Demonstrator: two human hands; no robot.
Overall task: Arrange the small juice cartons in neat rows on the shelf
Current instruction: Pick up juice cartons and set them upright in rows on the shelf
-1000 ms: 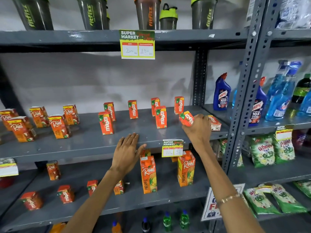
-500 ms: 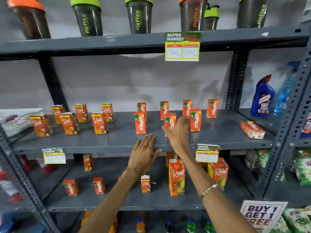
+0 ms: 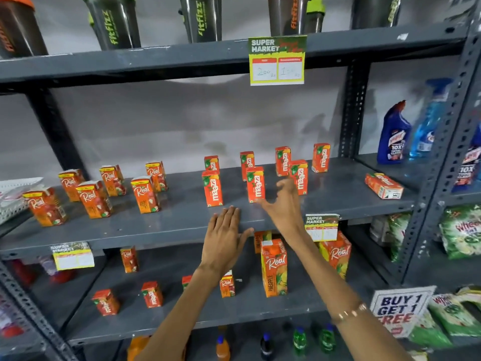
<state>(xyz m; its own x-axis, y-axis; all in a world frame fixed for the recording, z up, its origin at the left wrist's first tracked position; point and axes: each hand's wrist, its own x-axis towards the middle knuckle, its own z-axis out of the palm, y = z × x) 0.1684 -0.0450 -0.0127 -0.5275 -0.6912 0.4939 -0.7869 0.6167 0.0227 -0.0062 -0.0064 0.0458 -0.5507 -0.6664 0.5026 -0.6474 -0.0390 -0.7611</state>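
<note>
1. The left hand [image 3: 225, 237] lies flat at centre frame, palm down on the front edge of the middle shelf [image 3: 166, 225], its grip spread and holding nothing.
2. The right hand [image 3: 283, 204] is just right of centre above the same shelf, fingers curled but apart, grip spread; its thumb tip is at the foot of a Maaza carton [image 3: 255, 184], and I cannot tell whether it touches.
3. That carton stands upright in a front row with two more, one [image 3: 212, 188] to its left and one [image 3: 299, 176] to its right, partly behind the right hand's fingers.
4. Four Maaza cartons [image 3: 283, 161] stand in a back row behind them.
5. One carton [image 3: 384, 185] lies on its side at the right end of the shelf, well apart from the rows.
6. Real cartons [image 3: 144, 194] stand loosely grouped at centre left of the frame.
7. A price tag [image 3: 321, 226] hangs on the shelf edge beside the right wrist.
</note>
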